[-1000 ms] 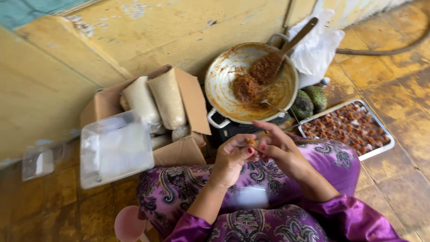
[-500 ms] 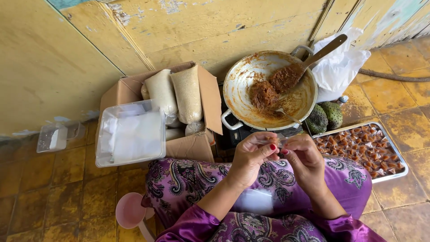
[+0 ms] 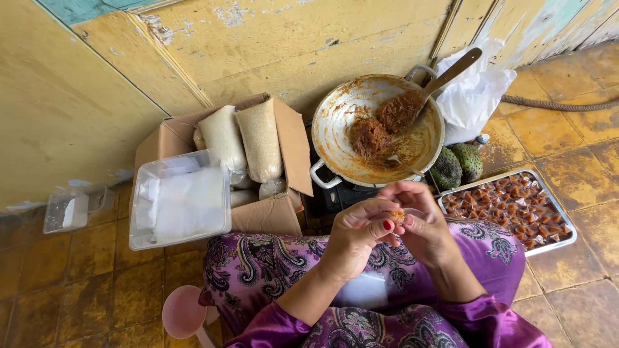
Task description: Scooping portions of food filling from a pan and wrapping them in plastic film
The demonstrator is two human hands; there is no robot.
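Where the two hands meet over the purple-patterned lap, most of what they hold is covered: only a small orange-brown morsel (image 3: pixel 397 215) peeks out between the fingertips, and a thin clear wrapper around it is hard to make out. The left hand (image 3: pixel 356 233) curls nearly closed, its thumb and forefinger pinching the morsel; the right hand (image 3: pixel 422 222) cups it from three o'clock, fingers bent over it and touching the left. Whether the right truly grips or only steadies it, I cannot tell.

At twelve o'clock from the hands sits one round metal pan (image 3: pixel 377 129), its inside smeared, with two dark reddish-brown lumps of paste and one wooden spoon (image 3: pixel 445 75) leaning out toward one o'clock. Its base and whatever carries it are hidden in shadow. At three o'clock lies one rectangular metal tray (image 3: pixel 562 222), filled with small glossy brown wrapped pieces, too many and too small to count. Between pan and tray rest two knobbly green fruits (image 3: pixel 456 165). Behind them is one crumpled white plastic bag (image 3: pixel 478 96).

At ten o'clock stands one open cardboard box (image 3: pixel 285 142) holding two upright sacks of pale grain (image 3: pixel 244 142), others beneath them half buried. One clear plastic tub (image 3: pixel 178 199) with cloudy sheets rests against it; a second, smaller clear container (image 3: pixel 69 211) lies at nine o'clock. A pink round stool (image 3: pixel 182 313) is cut off by the bottom edge.
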